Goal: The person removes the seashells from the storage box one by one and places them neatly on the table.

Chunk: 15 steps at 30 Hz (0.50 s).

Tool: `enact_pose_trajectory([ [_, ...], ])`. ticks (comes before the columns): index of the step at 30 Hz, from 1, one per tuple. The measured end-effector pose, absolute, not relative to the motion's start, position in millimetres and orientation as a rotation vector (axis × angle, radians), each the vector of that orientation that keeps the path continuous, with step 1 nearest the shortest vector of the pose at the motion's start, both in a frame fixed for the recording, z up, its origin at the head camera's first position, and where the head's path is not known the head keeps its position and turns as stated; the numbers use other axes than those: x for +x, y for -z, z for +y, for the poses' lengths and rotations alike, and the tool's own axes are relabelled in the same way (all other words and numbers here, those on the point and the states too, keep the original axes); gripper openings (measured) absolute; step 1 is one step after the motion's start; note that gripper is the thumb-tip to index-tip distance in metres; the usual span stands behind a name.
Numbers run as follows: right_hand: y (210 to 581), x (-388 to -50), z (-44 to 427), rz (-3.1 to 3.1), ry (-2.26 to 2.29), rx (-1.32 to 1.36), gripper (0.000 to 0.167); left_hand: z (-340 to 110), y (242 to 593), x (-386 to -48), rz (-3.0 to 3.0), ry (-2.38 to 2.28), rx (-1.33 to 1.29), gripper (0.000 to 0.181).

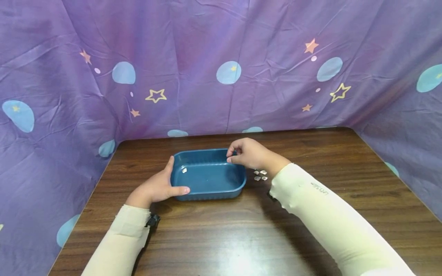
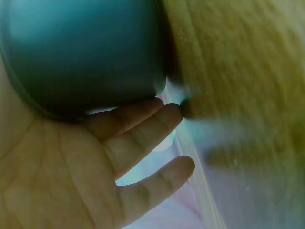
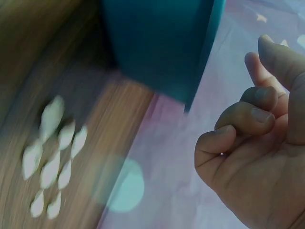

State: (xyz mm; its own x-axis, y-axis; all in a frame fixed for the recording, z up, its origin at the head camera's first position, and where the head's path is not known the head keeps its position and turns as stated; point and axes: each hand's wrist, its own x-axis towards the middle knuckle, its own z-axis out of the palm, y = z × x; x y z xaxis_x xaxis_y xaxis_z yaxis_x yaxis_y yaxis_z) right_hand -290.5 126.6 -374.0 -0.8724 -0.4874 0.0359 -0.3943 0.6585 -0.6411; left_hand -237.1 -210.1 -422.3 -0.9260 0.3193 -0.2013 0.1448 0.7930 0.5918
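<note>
A blue rectangular plastic tray (image 1: 208, 194) sits on the table. My left hand (image 1: 159, 186) rests against its left end, fingers along the outer wall and thumb laid over the front rim. Those fingers (image 2: 138, 136) look straight in the left wrist view. Inside the tray, toward the left, lies one small whitish piece (image 1: 184, 170), perhaps a shell. Above the right back rim hovers my right hand (image 1: 249, 153), its thumb and index tips close together. I see nothing between them, but a tiny piece could be hidden. Its other fingers (image 3: 244, 117) are curled in the right wrist view.
To the right of the tray, several similar whitish pieces (image 1: 260, 175) lie near the right forearm; they look motion-blurred in the right wrist view. The dark wooden table (image 1: 203, 234) meets a purple patterned cloth (image 1: 193, 96) at its back and sides.
</note>
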Motion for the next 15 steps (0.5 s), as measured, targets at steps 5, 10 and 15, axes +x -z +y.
enact_pose_trajectory([
  [5,379.7,-294.8,98.9,2.717,1.010,-0.798,0.008,-208.3,422.1,-236.5,2.678,-0.862,0.338,0.135],
  [10,383.3,-295.4,76.2,2.683,1.034,-0.796,0.009,-207.5,423.0,-237.4,2.671,-0.861,0.349,0.135],
  [15,385.4,-297.2,55.4,2.658,1.074,-0.789,0.010,-209.5,422.6,-238.2,2.671,-0.859,0.364,0.135],
])
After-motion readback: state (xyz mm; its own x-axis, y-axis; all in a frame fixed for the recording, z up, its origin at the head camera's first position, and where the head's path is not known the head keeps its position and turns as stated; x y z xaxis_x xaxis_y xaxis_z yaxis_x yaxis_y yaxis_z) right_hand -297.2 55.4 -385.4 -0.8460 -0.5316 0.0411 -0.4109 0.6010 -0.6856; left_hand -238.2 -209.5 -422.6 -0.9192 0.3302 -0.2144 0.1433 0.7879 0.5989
